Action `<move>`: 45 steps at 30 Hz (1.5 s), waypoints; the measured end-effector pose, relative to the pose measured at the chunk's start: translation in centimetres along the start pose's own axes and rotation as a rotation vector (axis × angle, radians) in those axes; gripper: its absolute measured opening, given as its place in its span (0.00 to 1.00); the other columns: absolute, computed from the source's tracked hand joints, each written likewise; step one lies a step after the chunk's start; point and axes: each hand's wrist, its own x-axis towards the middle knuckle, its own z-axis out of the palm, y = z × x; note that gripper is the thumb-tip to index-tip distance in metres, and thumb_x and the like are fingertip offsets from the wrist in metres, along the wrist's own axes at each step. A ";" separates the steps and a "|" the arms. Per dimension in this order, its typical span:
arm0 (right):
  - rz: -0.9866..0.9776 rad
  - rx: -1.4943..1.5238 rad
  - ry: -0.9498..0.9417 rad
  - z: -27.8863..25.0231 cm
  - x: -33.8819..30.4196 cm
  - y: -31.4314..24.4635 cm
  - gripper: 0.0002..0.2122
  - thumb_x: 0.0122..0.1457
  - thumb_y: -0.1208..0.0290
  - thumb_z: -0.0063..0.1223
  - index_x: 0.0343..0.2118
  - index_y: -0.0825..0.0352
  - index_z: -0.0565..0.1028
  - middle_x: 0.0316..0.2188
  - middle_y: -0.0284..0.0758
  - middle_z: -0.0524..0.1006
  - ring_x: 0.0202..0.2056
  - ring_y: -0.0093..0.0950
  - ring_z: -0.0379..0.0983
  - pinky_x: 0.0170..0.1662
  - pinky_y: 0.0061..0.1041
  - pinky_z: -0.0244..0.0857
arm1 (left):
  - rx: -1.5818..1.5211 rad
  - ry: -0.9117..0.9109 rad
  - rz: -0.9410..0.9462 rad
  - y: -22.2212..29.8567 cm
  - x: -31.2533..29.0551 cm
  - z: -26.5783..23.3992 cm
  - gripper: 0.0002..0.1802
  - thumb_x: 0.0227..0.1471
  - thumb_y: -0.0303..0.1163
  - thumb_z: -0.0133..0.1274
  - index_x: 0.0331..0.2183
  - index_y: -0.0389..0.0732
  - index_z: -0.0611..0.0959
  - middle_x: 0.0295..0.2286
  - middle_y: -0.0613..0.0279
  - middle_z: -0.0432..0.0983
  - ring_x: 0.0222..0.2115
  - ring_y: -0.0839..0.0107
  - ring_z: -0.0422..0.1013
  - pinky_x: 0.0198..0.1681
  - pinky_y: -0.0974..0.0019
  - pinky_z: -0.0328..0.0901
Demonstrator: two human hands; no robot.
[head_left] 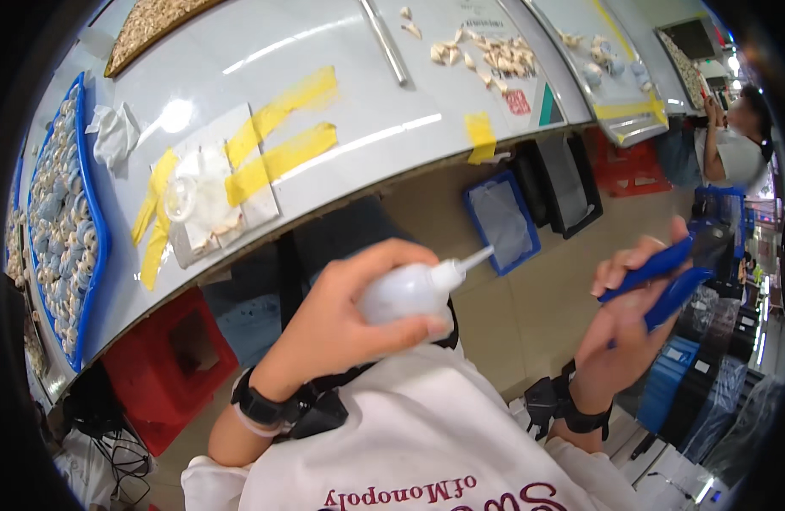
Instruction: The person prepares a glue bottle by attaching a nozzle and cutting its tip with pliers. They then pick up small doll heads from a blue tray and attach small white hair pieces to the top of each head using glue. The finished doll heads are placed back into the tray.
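Observation:
My left hand point(358, 307) is wrapped round a white squeeze bottle point(401, 294), held in front of my chest. Its thin nozzle point(478, 257) points up and to the right. Out to the right, my right hand point(622, 315) grips pliers by their two curved blue handles point(678, 298), which stand apart; I cannot make out the jaws. On the table beyond my left hand lies a pale board point(265, 200) held with yellow tape point(282, 162). A small round clear dish point(180, 198) and some shell pieces point(226, 228) rest on it.
A blue tray point(90, 281) heaped with shells stands at the table's left, near a crumpled tissue point(113, 136). Loose shell pieces point(503, 58) and a metal bar point(384, 43) lie farther back. Red bin point(167, 375) and blue bin point(524, 213) sit below. Another person point(733, 145) is far right.

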 end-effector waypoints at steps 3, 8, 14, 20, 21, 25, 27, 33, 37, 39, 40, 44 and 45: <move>-0.019 -0.421 -0.518 0.3 -0.3 0.2 0.27 0.41 0.81 0.51 0.50 0.70 0.64 0.43 0.41 0.69 0.44 0.31 0.67 0.44 0.23 0.62 | 0.090 -0.003 0.018 -0.5 0.5 0.6 0.20 0.39 0.30 0.61 0.37 0.37 0.75 0.30 0.61 0.75 0.30 0.74 0.72 0.35 0.73 0.65; 0.056 -0.266 -0.229 0.6 -1.3 1.7 0.27 0.45 0.85 0.44 0.52 0.71 0.58 0.39 0.37 0.66 0.36 0.22 0.64 0.40 0.18 0.62 | 0.171 -0.039 -0.022 -1.2 1.4 0.8 0.22 0.36 0.28 0.62 0.37 0.37 0.75 0.30 0.65 0.73 0.30 0.78 0.68 0.36 0.73 0.63; 0.173 -0.254 -0.003 0.2 -3.2 3.4 0.25 0.44 0.85 0.44 0.49 0.70 0.61 0.35 0.33 0.66 0.31 0.19 0.62 0.34 0.16 0.60 | 0.190 -0.059 -0.036 -2.1 1.8 1.0 0.21 0.35 0.26 0.61 0.37 0.37 0.76 0.31 0.64 0.74 0.31 0.77 0.69 0.37 0.73 0.63; 0.063 -0.008 0.305 0.2 -3.3 5.0 0.24 0.44 0.83 0.46 0.49 0.71 0.60 0.38 0.34 0.65 0.37 0.20 0.61 0.39 0.15 0.57 | 0.193 -0.065 -0.043 -2.2 3.0 1.2 0.20 0.36 0.25 0.61 0.37 0.37 0.75 0.30 0.65 0.73 0.31 0.78 0.69 0.37 0.74 0.64; 0.047 -0.509 -0.051 -0.5 -3.6 5.5 0.24 0.45 0.83 0.45 0.49 0.71 0.60 0.38 0.33 0.64 0.37 0.21 0.61 0.42 0.18 0.57 | 0.176 -0.080 -0.073 -2.2 3.3 1.1 0.20 0.36 0.25 0.61 0.37 0.38 0.75 0.30 0.65 0.73 0.32 0.78 0.69 0.38 0.74 0.63; 0.193 -0.010 0.301 0.4 -4.2 5.5 0.25 0.45 0.83 0.47 0.50 0.71 0.60 0.41 0.36 0.65 0.37 0.23 0.62 0.40 0.22 0.58 | 0.243 -0.065 -0.005 -2.8 2.9 1.4 0.20 0.37 0.27 0.61 0.37 0.37 0.75 0.31 0.64 0.73 0.32 0.78 0.68 0.37 0.73 0.63; 0.244 -0.315 -0.092 0.6 -3.0 5.1 0.25 0.45 0.82 0.49 0.50 0.70 0.61 0.40 0.35 0.67 0.36 0.22 0.63 0.39 0.22 0.59 | 0.235 -0.084 -0.034 -2.9 3.5 1.5 0.20 0.37 0.27 0.61 0.37 0.37 0.75 0.31 0.65 0.73 0.32 0.78 0.68 0.38 0.73 0.63; 0.333 -0.121 0.023 -0.9 -3.0 5.4 0.25 0.44 0.80 0.52 0.49 0.69 0.63 0.38 0.35 0.68 0.37 0.23 0.65 0.40 0.19 0.57 | 0.192 -0.092 -0.048 -3.6 3.8 1.8 0.20 0.38 0.26 0.61 0.38 0.37 0.75 0.29 0.64 0.74 0.31 0.78 0.69 0.37 0.74 0.63; 0.353 -0.236 -0.208 -2.1 -4.0 6.0 0.26 0.41 0.74 0.57 0.46 0.70 0.66 0.35 0.38 0.69 0.37 0.28 0.65 0.41 0.24 0.58 | 0.166 -0.091 -0.082 -3.9 3.9 2.1 0.20 0.39 0.26 0.60 0.38 0.37 0.75 0.29 0.64 0.74 0.30 0.78 0.70 0.36 0.74 0.64; 0.359 -0.258 -0.263 -2.4 -3.9 5.8 0.26 0.40 0.74 0.57 0.47 0.70 0.66 0.35 0.38 0.69 0.37 0.29 0.65 0.42 0.25 0.58 | 0.172 -0.100 -0.088 -3.9 4.0 2.2 0.20 0.40 0.26 0.60 0.38 0.37 0.74 0.29 0.64 0.74 0.30 0.78 0.70 0.36 0.74 0.64; 0.361 -0.269 -0.290 -2.5 -3.9 5.7 0.26 0.40 0.74 0.57 0.47 0.70 0.66 0.36 0.38 0.69 0.38 0.30 0.65 0.43 0.26 0.58 | 0.172 -0.101 -0.089 -3.9 4.1 2.2 0.20 0.40 0.26 0.60 0.38 0.37 0.74 0.28 0.63 0.74 0.30 0.78 0.70 0.36 0.73 0.64; 0.358 -0.245 -0.322 -2.2 -4.0 5.7 0.26 0.40 0.75 0.57 0.47 0.70 0.67 0.36 0.39 0.69 0.38 0.32 0.65 0.45 0.28 0.58 | 0.157 -0.105 -0.098 -4.1 4.0 2.4 0.20 0.39 0.26 0.61 0.38 0.37 0.74 0.28 0.63 0.74 0.30 0.78 0.70 0.36 0.73 0.64; 0.359 -0.239 -0.320 -2.1 -3.9 5.7 0.26 0.40 0.75 0.57 0.47 0.70 0.67 0.37 0.39 0.68 0.38 0.33 0.65 0.45 0.28 0.58 | 0.150 -0.105 -0.099 -4.1 4.0 2.5 0.20 0.39 0.27 0.61 0.38 0.37 0.74 0.28 0.63 0.74 0.30 0.78 0.70 0.36 0.73 0.64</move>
